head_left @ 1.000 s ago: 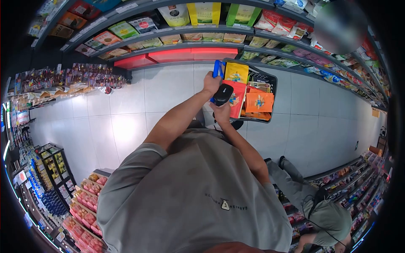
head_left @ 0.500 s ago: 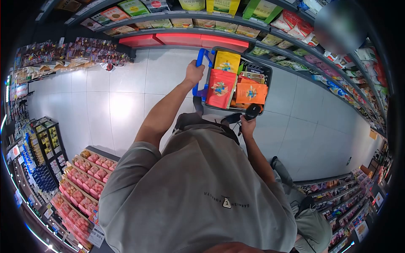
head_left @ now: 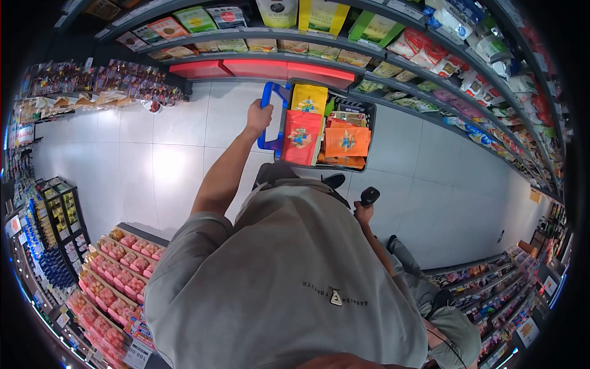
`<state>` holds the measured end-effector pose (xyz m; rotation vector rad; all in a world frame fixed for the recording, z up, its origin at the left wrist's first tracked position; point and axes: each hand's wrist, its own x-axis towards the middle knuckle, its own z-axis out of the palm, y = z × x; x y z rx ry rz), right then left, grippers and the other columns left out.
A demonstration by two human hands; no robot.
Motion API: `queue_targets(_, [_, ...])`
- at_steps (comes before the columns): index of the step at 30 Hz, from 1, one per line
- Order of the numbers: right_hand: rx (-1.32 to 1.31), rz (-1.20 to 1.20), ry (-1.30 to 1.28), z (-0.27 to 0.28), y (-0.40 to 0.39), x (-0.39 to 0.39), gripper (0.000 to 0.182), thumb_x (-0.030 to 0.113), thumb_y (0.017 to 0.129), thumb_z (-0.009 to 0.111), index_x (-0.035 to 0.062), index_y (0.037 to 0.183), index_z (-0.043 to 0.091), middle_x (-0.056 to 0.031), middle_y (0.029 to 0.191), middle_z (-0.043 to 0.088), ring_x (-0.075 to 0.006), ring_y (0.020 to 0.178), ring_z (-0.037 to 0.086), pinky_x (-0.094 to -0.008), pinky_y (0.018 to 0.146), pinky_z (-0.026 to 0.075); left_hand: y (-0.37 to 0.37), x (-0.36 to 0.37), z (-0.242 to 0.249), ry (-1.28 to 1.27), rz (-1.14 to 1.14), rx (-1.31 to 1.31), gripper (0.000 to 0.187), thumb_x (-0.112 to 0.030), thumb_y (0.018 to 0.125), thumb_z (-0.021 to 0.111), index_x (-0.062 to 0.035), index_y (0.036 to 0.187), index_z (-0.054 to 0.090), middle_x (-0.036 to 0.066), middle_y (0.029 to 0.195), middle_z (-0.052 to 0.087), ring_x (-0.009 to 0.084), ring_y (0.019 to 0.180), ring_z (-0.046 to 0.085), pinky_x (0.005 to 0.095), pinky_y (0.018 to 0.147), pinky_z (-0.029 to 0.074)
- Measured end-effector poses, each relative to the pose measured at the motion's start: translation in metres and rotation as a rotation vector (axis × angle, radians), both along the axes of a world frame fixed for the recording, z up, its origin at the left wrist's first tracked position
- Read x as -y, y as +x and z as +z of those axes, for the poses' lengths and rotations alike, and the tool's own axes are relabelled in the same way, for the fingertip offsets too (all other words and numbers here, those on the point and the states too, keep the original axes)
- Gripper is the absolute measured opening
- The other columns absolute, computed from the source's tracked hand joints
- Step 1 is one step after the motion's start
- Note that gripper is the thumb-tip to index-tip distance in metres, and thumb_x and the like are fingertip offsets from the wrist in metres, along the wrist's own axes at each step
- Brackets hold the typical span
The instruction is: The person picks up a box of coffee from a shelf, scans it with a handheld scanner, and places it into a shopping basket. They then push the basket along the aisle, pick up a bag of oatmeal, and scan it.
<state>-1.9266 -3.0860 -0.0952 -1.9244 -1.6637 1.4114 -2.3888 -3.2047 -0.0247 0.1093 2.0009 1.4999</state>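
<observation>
My left hand [head_left: 260, 117] is closed around the blue handle [head_left: 268, 95] of a black basket [head_left: 326, 167]. Inside the basket are a yellow packet [head_left: 308, 98], a red packet [head_left: 302, 138] and several orange packets [head_left: 348, 142]. To the right of my body, my right hand [head_left: 364, 213] grips a black handheld device [head_left: 369, 196], which looks like a scanner. The device is below and right of the basket, apart from it.
Ahead and to the right run shelves [head_left: 233, 32] of bagged goods, with red panels [head_left: 255, 69] at the base. Trays of pink packages [head_left: 117, 264] stand at lower left. Another person's leg [head_left: 405, 255] shows behind my right arm. Grey floor tiles [head_left: 393, 141] surround the basket.
The basket and my left hand have shifted left in view. My right hand has come down, taking the black device from the basket's lower right corner to a spot clear of it.
</observation>
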Motion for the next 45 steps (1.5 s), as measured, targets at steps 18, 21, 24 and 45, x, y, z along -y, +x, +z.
queue_targets(18, [0.195, 0.265, 0.058, 0.003, -0.053, -0.018, 0.031, 0.009, 0.061, 0.065, 0.0014, 0.090, 0.056, -0.0108, 0.074, 0.062, -0.0264, 0.065, 0.061, -0.0389, 0.064, 0.048, -0.048, 0.054, -0.010, -0.032, 0.038, -0.033, 0.015, -0.013, 0.077, 0.055, 0.0013, 0.081, 0.055, 0.004, 0.055, 0.051, 0.0124, 0.043, 0.048, 0.0292, 0.038, 0.039])
queue_targets(21, [0.271, 0.261, 0.410, 0.001, -0.053, -0.025, 0.024, 0.014, 0.057, 0.064, -0.0015, 0.075, 0.058, -0.0126, 0.061, 0.060, -0.0256, 0.055, 0.060, -0.0385, 0.055, 0.047, -0.057, 0.064, -0.013, -0.065, 0.039, -0.104, 0.016, -0.015, 0.077, 0.057, 0.0010, 0.078, 0.056, 0.006, 0.055, 0.053, 0.0137, 0.043, 0.051, 0.0299, 0.039, 0.041])
queue_targets(24, [0.312, 0.275, 0.227, 0.001, -0.042, -0.043, 0.026, 0.015, 0.057, 0.065, -0.0008, 0.077, 0.059, -0.0137, 0.063, 0.061, -0.0260, 0.058, 0.062, -0.0386, 0.056, 0.048, -0.065, 0.070, -0.007, -0.162, 0.031, -0.140, 0.018, -0.017, 0.076, 0.058, 0.0008, 0.077, 0.056, 0.007, 0.055, 0.055, 0.0149, 0.045, 0.053, 0.0306, 0.040, 0.042])
queue_targets(45, [0.391, 0.518, -0.036, 0.017, -0.034, -0.208, 0.022, 0.007, 0.065, 0.064, 0.0003, 0.082, 0.051, -0.0089, 0.063, 0.059, -0.0177, 0.051, 0.058, -0.0302, 0.043, 0.046, -0.061, 0.077, 0.014, -0.804, -0.026, -0.590, 0.031, -0.033, 0.084, 0.057, -0.0034, 0.093, 0.054, 0.021, 0.078, 0.064, 0.0378, 0.074, 0.063, 0.0474, 0.067, 0.050])
